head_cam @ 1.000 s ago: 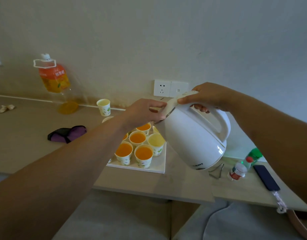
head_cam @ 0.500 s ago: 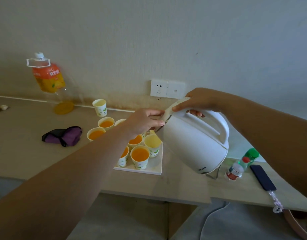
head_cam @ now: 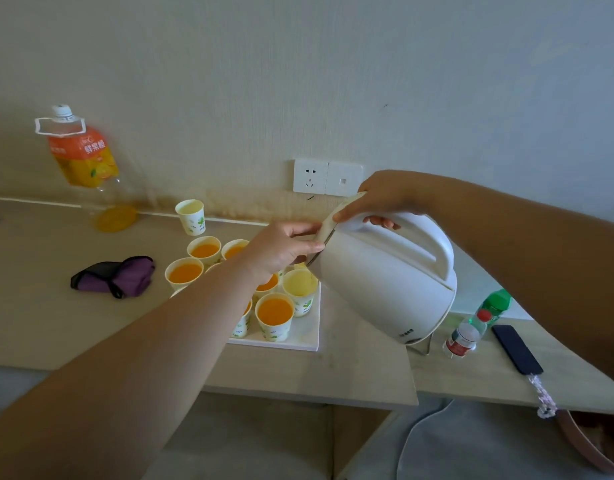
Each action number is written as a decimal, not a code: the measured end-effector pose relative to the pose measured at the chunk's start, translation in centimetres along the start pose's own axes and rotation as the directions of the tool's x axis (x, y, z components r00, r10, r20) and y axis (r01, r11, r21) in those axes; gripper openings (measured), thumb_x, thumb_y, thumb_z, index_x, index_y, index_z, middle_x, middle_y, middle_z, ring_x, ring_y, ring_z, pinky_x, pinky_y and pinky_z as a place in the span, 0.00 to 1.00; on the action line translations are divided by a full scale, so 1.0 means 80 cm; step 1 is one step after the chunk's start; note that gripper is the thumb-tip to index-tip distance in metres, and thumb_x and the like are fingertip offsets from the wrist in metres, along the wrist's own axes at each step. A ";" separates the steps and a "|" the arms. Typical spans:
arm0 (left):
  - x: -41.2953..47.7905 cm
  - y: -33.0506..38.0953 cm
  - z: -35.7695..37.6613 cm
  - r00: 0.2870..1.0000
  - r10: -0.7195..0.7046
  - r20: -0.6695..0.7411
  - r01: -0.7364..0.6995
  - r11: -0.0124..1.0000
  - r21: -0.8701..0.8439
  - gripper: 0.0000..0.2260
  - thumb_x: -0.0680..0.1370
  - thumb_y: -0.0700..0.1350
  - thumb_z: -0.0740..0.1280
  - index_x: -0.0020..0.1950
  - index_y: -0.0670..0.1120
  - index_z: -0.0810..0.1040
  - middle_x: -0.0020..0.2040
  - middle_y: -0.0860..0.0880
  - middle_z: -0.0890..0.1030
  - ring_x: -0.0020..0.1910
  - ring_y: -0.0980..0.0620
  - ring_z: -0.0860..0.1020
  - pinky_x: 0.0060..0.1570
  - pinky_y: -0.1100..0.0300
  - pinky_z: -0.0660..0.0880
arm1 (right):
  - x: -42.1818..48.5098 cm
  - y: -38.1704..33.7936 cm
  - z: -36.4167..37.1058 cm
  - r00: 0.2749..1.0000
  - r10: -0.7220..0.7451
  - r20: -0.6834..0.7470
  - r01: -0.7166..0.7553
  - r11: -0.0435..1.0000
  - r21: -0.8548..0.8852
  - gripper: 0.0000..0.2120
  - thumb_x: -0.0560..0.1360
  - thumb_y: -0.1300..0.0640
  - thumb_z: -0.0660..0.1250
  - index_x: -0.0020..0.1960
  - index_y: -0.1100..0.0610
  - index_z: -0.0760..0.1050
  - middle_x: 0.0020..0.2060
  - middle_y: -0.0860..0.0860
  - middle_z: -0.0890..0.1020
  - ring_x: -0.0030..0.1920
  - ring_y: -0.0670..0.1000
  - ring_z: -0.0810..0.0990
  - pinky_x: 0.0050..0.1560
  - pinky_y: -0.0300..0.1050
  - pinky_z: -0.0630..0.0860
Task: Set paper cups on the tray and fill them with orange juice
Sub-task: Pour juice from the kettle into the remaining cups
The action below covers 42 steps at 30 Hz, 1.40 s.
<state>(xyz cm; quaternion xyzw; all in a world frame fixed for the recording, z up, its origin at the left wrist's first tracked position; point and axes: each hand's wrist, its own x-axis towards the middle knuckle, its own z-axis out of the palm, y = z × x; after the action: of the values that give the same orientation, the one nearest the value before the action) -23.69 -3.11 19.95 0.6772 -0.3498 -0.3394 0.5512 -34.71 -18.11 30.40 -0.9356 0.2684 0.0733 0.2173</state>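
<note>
A white kettle (head_cam: 385, 282) hangs tilted over the white tray (head_cam: 309, 336), spout down toward a pale, unfilled-looking paper cup (head_cam: 300, 295). My right hand (head_cam: 385, 197) grips the kettle's handle, thumb on the lid. My left hand (head_cam: 281, 249) pinches the lid's edge at the spout. Several cups of orange juice (head_cam: 275, 315) stand on the tray, partly hidden by my left forearm. Other filled cups (head_cam: 185, 273) stand on the table left of the tray. One pale cup (head_cam: 191, 216) stands alone near the wall.
An orange juice bottle (head_cam: 84, 157) leans by the wall at far left. A purple pouch (head_cam: 115, 277) lies left of the cups. Right of the kettle are a small bottle (head_cam: 466, 336), a green bottle (head_cam: 494, 303) and a dark phone (head_cam: 516, 348). A wall socket (head_cam: 310, 176) sits behind.
The view has shifted, so more filled cups left of the tray show. Both hands and the kettle stay tilted over the same pale cup, slightly lower relative to the socket.
</note>
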 end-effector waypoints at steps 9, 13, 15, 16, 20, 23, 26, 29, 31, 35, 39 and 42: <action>-0.002 0.003 -0.005 1.000 0.006 -0.018 -0.006 0.999 -0.037 0.19 0.74 0.39 0.72 0.64 0.48 0.78 0.54 0.51 0.83 0.54 0.54 0.81 0.56 0.60 0.78 | -0.005 -0.015 -0.006 1.000 0.016 0.007 -0.016 0.999 -0.046 0.21 0.70 0.40 0.70 0.40 0.59 0.74 0.30 0.54 0.76 0.28 0.50 0.73 0.34 0.41 0.70; -0.003 0.007 -0.008 1.000 0.011 -0.014 -0.012 0.998 -0.061 0.19 0.74 0.37 0.71 0.65 0.47 0.77 0.52 0.52 0.82 0.50 0.57 0.81 0.49 0.67 0.78 | -0.005 -0.020 -0.006 1.000 0.022 0.008 -0.022 0.998 -0.053 0.21 0.70 0.40 0.70 0.41 0.60 0.74 0.33 0.55 0.76 0.31 0.52 0.73 0.34 0.40 0.70; -0.004 0.009 -0.008 1.000 0.010 -0.014 -0.011 0.997 -0.074 0.19 0.75 0.36 0.70 0.65 0.47 0.77 0.52 0.52 0.82 0.48 0.58 0.80 0.47 0.68 0.78 | -0.004 -0.022 -0.007 1.000 0.024 0.007 -0.023 0.998 -0.052 0.22 0.70 0.40 0.70 0.42 0.60 0.75 0.33 0.55 0.77 0.31 0.52 0.74 0.35 0.40 0.70; -0.004 0.010 -0.008 1.000 0.012 -0.013 -0.013 0.997 -0.079 0.19 0.75 0.36 0.70 0.65 0.47 0.77 0.51 0.53 0.82 0.48 0.59 0.80 0.47 0.69 0.78 | -0.005 -0.023 -0.008 1.000 0.024 0.006 -0.024 0.998 -0.055 0.21 0.70 0.40 0.70 0.42 0.60 0.75 0.32 0.55 0.76 0.30 0.52 0.73 0.34 0.41 0.70; -0.005 0.010 -0.009 1.000 0.007 -0.012 -0.008 0.996 -0.085 0.19 0.75 0.37 0.70 0.64 0.50 0.77 0.51 0.54 0.82 0.51 0.57 0.80 0.51 0.66 0.77 | -0.006 -0.029 -0.009 0.999 0.039 0.010 -0.038 0.998 -0.056 0.21 0.71 0.41 0.70 0.42 0.60 0.74 0.32 0.55 0.75 0.29 0.51 0.72 0.33 0.41 0.70; -0.006 0.009 -0.009 1.000 -0.009 -0.010 0.008 0.995 -0.102 0.19 0.75 0.37 0.70 0.66 0.47 0.77 0.55 0.51 0.81 0.54 0.54 0.79 0.53 0.64 0.77 | -0.006 -0.033 -0.009 0.999 0.047 0.005 -0.046 0.996 -0.072 0.21 0.71 0.41 0.70 0.42 0.60 0.74 0.31 0.55 0.75 0.28 0.51 0.72 0.32 0.40 0.70; -0.006 0.010 -0.009 1.000 -0.014 -0.010 0.013 0.994 -0.108 0.20 0.75 0.37 0.70 0.67 0.46 0.76 0.57 0.50 0.81 0.55 0.53 0.79 0.54 0.64 0.76 | -0.005 -0.035 -0.010 0.999 0.042 0.000 -0.042 0.996 -0.079 0.21 0.70 0.41 0.70 0.41 0.60 0.74 0.31 0.55 0.75 0.28 0.51 0.72 0.32 0.40 0.70; -0.005 0.009 -0.009 1.000 -0.017 -0.009 0.016 0.991 -0.130 0.20 0.75 0.36 0.70 0.67 0.46 0.76 0.58 0.50 0.81 0.56 0.52 0.79 0.55 0.63 0.76 | -0.004 -0.037 -0.010 0.999 0.042 0.000 -0.042 0.995 -0.092 0.21 0.70 0.40 0.70 0.40 0.60 0.74 0.31 0.55 0.75 0.28 0.52 0.72 0.33 0.41 0.71; -0.005 0.009 -0.010 1.000 -0.025 -0.008 0.024 0.990 -0.136 0.20 0.75 0.36 0.70 0.67 0.46 0.76 0.58 0.49 0.81 0.57 0.52 0.79 0.56 0.63 0.76 | -0.003 -0.037 -0.011 0.999 0.042 -0.001 -0.042 0.995 -0.095 0.21 0.70 0.40 0.70 0.39 0.60 0.74 0.30 0.55 0.75 0.27 0.52 0.72 0.32 0.41 0.71; -0.003 0.006 -0.011 0.999 -0.037 -0.012 0.035 0.987 -0.158 0.20 0.75 0.37 0.70 0.66 0.46 0.76 0.60 0.49 0.81 0.59 0.51 0.79 0.59 0.59 0.76 | -0.001 -0.038 -0.009 0.999 0.033 -0.017 -0.035 0.992 -0.125 0.22 0.69 0.39 0.70 0.39 0.60 0.75 0.31 0.55 0.77 0.27 0.52 0.73 0.33 0.41 0.71; -0.001 0.004 -0.010 0.998 -0.049 -0.026 0.043 0.980 -0.193 0.20 0.74 0.37 0.70 0.66 0.46 0.76 0.60 0.48 0.81 0.59 0.50 0.78 0.59 0.57 0.75 | 0.002 -0.040 -0.007 0.999 0.023 -0.033 -0.028 0.987 -0.157 0.23 0.68 0.38 0.70 0.39 0.60 0.76 0.30 0.55 0.78 0.28 0.52 0.75 0.33 0.41 0.71; 0.000 0.003 -0.009 0.998 -0.048 -0.029 0.041 0.979 -0.201 0.20 0.74 0.37 0.70 0.66 0.46 0.76 0.60 0.48 0.81 0.59 0.50 0.79 0.58 0.58 0.76 | 0.003 -0.040 -0.008 0.999 0.024 -0.037 -0.029 0.987 -0.161 0.23 0.69 0.39 0.69 0.39 0.60 0.76 0.30 0.55 0.78 0.28 0.52 0.75 0.33 0.41 0.71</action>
<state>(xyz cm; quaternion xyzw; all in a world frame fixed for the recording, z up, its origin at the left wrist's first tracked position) -23.08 -2.78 20.32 0.6317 -0.2893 -0.3735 0.6146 -32.80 -16.04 32.06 -0.9476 0.2778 0.0813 0.1352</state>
